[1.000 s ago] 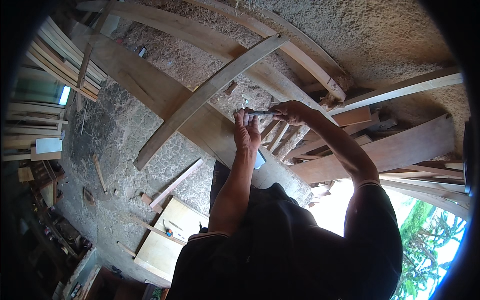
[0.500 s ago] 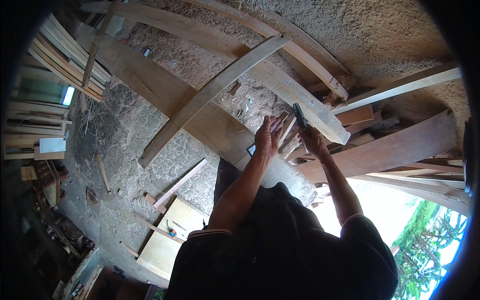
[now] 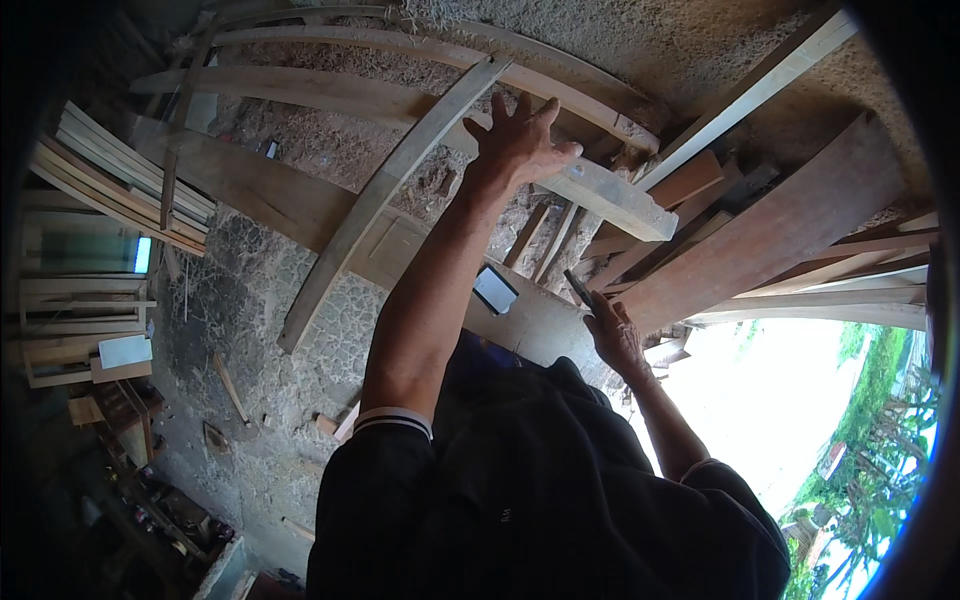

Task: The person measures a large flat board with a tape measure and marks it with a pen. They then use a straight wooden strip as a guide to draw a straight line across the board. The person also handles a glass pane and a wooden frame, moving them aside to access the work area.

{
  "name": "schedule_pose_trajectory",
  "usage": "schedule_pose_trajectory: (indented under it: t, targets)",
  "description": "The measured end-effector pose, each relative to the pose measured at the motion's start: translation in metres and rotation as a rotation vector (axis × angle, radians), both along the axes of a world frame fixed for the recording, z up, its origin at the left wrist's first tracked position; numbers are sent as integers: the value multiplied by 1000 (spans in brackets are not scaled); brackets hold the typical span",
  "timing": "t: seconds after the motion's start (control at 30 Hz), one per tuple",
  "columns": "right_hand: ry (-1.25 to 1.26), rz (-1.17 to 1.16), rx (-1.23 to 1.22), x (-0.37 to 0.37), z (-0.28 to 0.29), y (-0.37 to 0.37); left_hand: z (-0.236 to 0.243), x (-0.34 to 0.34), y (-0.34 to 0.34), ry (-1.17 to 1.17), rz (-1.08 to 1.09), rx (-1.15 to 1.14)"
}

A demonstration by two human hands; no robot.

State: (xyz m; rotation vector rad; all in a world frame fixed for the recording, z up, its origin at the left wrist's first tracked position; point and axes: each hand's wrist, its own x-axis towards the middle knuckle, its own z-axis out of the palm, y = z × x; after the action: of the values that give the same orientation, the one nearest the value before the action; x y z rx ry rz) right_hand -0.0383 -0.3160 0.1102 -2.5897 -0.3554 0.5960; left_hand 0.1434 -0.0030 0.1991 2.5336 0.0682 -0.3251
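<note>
My left hand (image 3: 520, 140) reaches forward with its fingers spread, above or on a long pale wooden beam (image 3: 625, 208); whether it touches the wood I cannot tell. It holds nothing. My right hand (image 3: 615, 338) is lower and nearer to me, its fingers closed round a dark, narrow tool (image 3: 578, 288) whose exact kind is unclear. Across the beam, left of my left hand, lies a curved-looking wooden batten (image 3: 395, 185). Between my arms, a small flat thing with a pale face and dark rim (image 3: 495, 289) rests on a wide plank (image 3: 545, 325).
A broad reddish-brown board (image 3: 770, 225) and other lumber lean at the right. Bright daylight comes through an opening beyond them. Stacked pale strips (image 3: 125, 185) stand at the far left. Shavings (image 3: 310, 130) cover the ground beyond the plank, near a rough wall (image 3: 600, 40).
My left hand has swung forward and left over the beam, its fingers spreading. My right hand has drawn back toward me with the dark tool. The view has shifted, uncovering the flat pale-faced thing.
</note>
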Motion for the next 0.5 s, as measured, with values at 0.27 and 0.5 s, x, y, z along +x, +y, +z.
schedule_pose_trajectory:
  t: [0.27, 0.5]
  targets:
    - [-145, 164, -55, -48, -47, -5, -29, -101, -16, -312, 265, 32]
    - [-259, 256, -104, -53, -50, 9, -25, -193, -89, -230, 100, 131]
